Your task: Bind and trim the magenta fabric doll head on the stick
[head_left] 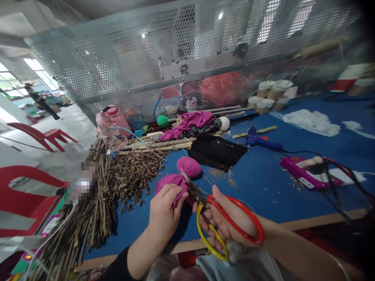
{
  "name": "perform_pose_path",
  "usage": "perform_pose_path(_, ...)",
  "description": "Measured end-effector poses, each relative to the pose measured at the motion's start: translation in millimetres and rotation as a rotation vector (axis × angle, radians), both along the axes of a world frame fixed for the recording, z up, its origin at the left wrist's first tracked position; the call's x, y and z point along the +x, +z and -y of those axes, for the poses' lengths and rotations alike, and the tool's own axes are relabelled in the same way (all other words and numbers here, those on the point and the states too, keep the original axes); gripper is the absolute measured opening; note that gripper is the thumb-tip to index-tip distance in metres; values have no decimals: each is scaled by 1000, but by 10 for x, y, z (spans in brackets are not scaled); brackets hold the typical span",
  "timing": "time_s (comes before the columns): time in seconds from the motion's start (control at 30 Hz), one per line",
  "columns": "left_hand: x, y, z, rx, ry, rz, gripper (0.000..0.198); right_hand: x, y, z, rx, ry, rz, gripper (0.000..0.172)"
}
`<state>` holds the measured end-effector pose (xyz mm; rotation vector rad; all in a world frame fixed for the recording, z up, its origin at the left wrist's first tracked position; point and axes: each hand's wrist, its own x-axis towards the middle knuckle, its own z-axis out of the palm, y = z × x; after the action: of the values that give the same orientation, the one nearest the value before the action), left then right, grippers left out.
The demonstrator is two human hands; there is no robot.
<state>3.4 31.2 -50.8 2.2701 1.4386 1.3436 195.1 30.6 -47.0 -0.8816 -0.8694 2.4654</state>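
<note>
My left hand (165, 205) is closed on a bunched piece of magenta cloth (166, 180) above the front of the blue table. In my right hand (227, 218) is a pair of scissors (256, 234) with one red and one yellow handle. Their blades point up and left and reach the gathered cloth; whether they are cutting it I cannot tell. Just beyond the blades lies a round magenta cloth-covered ball (189, 167). Thin thread (207, 179) runs near the ball and the scissors.
Dry sticks (102, 195) and brown leaf scraps (137, 171) lie at left. Behind are black cloth (216, 152), a pink bottle (115, 121) and magenta fabric (193, 123). A blue glue gun (260, 140), white fluff (313, 121) and a purple power strip (304, 171) lie at right.
</note>
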Motion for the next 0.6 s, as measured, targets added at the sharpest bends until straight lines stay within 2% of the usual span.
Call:
perform_pose_path(0.1, 41, -32, 99, -82, 28, 120, 10, -4, 8, -22, -26, -35, -16, 67)
perform_pose_path(0.2, 53, -80, 145, -79, 53, 191, 11, -10, 50, -19, -20, -15, -24, 63)
perform_pose_path(0.3, 37, -116, 144, -51, 55, 210, 12, -18, 84, -2, 0, -2, 15, 61)
perform_pose_path(0.5, 23, -124, 126, -36, 74, 203, 11, 8, 66, 15, -26, -1, 147, 70)
perform_pose_path(0.6, 21, -132, 131, -54, 72, 212, 12, 70, 53, 9, -6, 20, 228, 69)
